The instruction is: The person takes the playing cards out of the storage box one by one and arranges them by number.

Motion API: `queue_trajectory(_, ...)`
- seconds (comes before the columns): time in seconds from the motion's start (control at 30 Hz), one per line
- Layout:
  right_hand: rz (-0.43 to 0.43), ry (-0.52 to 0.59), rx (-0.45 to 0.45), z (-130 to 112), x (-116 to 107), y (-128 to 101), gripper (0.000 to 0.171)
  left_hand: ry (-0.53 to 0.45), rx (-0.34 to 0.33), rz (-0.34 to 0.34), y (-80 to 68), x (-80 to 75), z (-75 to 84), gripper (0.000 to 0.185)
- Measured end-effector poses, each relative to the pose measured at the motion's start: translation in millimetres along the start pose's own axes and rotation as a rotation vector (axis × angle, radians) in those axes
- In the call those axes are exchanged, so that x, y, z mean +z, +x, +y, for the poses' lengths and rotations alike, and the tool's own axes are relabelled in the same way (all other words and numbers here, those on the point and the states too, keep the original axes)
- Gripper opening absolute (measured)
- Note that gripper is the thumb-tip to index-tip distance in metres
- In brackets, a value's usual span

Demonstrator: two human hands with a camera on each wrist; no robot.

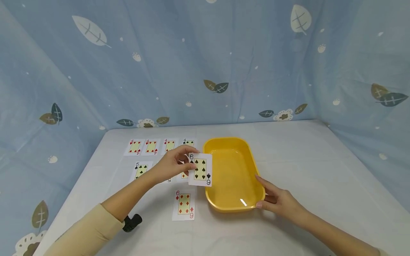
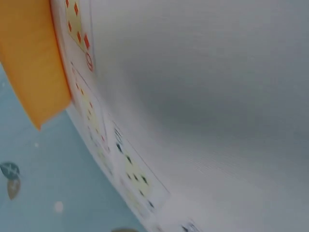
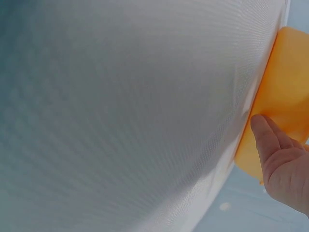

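Observation:
In the head view my left hand [image 1: 174, 163] pinches a six of spades card [image 1: 201, 170], face up, between thumb and fingers. It is held above the left rim of a yellow plastic tray [image 1: 206, 142], overlapping it in this view. My right hand [image 1: 282, 203] grips the tray's near right corner, thumb and index finger spread along the rim. From the right wrist view, the fingers [image 3: 263, 133] lie against the tray's outer wall. A six of diamonds [image 1: 183, 206] lies near the tray's left side. The left wrist view shows cards and tray but not the left hand.
Four-value cards [image 1: 135, 147] form a back row left of the tray. Before them lies a row with a five of clubs [image 1: 141, 170], partly hidden by my left arm. A black object [image 1: 132, 223] shows beside the left sleeve. Blue leaf-patterned cloth [image 1: 176, 64] hangs behind the white table [image 1: 304, 156].

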State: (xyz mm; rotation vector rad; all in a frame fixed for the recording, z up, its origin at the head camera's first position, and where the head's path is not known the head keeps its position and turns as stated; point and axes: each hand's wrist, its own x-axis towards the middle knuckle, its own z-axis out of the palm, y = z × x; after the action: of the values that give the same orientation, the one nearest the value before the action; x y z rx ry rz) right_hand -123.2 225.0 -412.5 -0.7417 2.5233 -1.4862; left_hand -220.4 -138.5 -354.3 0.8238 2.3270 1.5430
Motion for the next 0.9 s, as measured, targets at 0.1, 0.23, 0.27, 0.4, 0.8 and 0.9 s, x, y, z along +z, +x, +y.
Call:
queue_trajectory(0.1, -0.001, 0.000, 0.004, -0.6, -0.4, -0.5, 0.075, 0.018, -0.035, 0.038, -9.9, -8.8, -2.8, 0.042)
queue_trajectory(0.23, -0.004, -0.001, 0.016, -0.3, -0.1, -0.9, 0.075, 0.045, -0.066, 0.073, -22.7, -18.5, -6.3, 0.042)
queue_trajectory(0.27, -0.002, -0.002, 0.018, -0.1, 0.1, -0.8, 0.075, 0.056, -0.069, 0.081, -25.8, -20.6, -6.9, 0.042)
queue_trajectory(0.4, -0.007, 0.000, 0.014, 0.4, 0.2, 0.1, 0.075, 0.069, -0.072, 0.102, -39.5, -28.4, -8.0, 0.043)
queue_trajectory(0.8, 0.002, -0.020, -0.005, -0.9, -0.6, 0.6, 0.074, 0.060, -0.006, 0.100, -79.8, -51.3, -18.6, 0.040)
queue_trajectory(0.9, 0.001, -0.010, 0.018, -2.4, 0.0, -0.3, 0.074, 0.060, -0.034, 0.095, -88.9, -54.4, -21.8, 0.040)
